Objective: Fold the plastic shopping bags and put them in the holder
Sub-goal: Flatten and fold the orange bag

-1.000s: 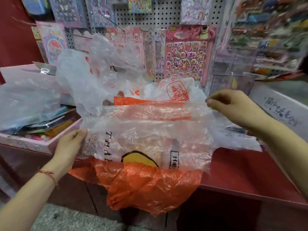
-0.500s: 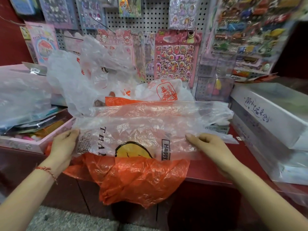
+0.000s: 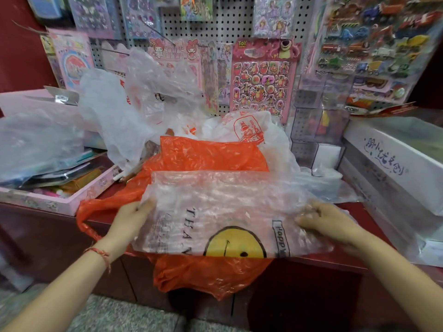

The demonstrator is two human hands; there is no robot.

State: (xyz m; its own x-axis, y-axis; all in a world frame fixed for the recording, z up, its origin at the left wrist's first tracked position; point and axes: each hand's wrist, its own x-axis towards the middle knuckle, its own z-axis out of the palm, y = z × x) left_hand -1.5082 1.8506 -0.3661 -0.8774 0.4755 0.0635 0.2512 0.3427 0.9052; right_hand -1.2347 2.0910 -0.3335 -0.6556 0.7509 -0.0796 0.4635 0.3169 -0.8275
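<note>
Hands, left hand [image 3: 134, 218] and right hand [image 3: 323, 222], grasp clear bag [image 3: 215, 212] lying lengthwise left-to-right.

Clear smiley-print bag [image 3: 215, 212] between left hand [image 3: 134, 218] and right hand [image 3: 323, 221], atop orange bag [image 3: 211, 156].

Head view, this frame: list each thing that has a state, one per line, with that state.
Clear smiley bag: flattened, folded over, lying on the orange bag, gripped at both ends.
Orange bag: spread beneath, its lower part hanging over the counter edge.
Left hand: closed on the clear bag's left edge.
Right hand: fingers curled on its right edge.
White printed bag: crumpled, unfolded, behind.
Pink box: open, filled.
</note>
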